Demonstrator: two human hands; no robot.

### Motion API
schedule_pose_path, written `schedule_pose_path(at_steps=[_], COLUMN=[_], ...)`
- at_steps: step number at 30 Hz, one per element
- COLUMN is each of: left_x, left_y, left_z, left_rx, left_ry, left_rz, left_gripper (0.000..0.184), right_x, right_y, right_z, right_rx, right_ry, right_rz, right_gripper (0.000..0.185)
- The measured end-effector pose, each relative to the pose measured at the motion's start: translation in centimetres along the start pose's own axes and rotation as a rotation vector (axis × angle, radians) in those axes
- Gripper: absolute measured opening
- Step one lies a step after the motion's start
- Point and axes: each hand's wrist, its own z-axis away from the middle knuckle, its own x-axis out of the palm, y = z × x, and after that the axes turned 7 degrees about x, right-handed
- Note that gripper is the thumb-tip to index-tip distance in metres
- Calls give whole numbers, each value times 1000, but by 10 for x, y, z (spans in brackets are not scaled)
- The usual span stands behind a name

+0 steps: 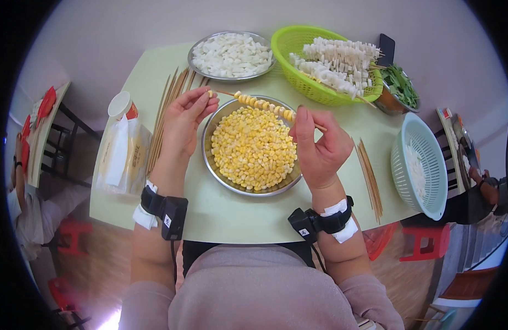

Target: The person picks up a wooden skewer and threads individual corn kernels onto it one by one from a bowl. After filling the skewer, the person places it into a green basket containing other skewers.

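Note:
Between my hands, a wooden skewer threaded with yellow corn kernels tilts across the far part of a metal bowl. My right hand is closed around the skewer's right end, beside the last kernels. At the skewer's bare left tip, my left hand pinches a single corn kernel between thumb and fingertips. Beneath both hands lies the metal bowl, filled with loose corn kernels.
Bare skewers lie left, more skewers right. Behind are a metal plate of white pieces and a green basket of white skewered food. A blue colander, greens, phone, paper cup and tissue pack surround them.

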Motion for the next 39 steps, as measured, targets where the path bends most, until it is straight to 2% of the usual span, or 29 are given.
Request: schedule_pose_path(at_steps=[19,24,27,33,39], left_x=[-1,3,7,5,6], left_y=[-5,-4,-4,-5,-3], left_z=[0,2,4,6,7], left_rx=[42,155,210,74,71], left_ry=[-29,0,1,41,51], left_rz=[17,-74,-135,5,20], left_gripper=[24,22,22,21,21], right_x=[1,3,1,2,4], right_y=[-1,-3,-5,-5,-7], right_z=[0,-1,-1,3,5], right_rx=[-145,-333,-372,-413,-401], right_ry=[-34,-58,-116,-159,-179], right_rz=[66,123,181,181,160], right_gripper=[10,12,14,16,16])
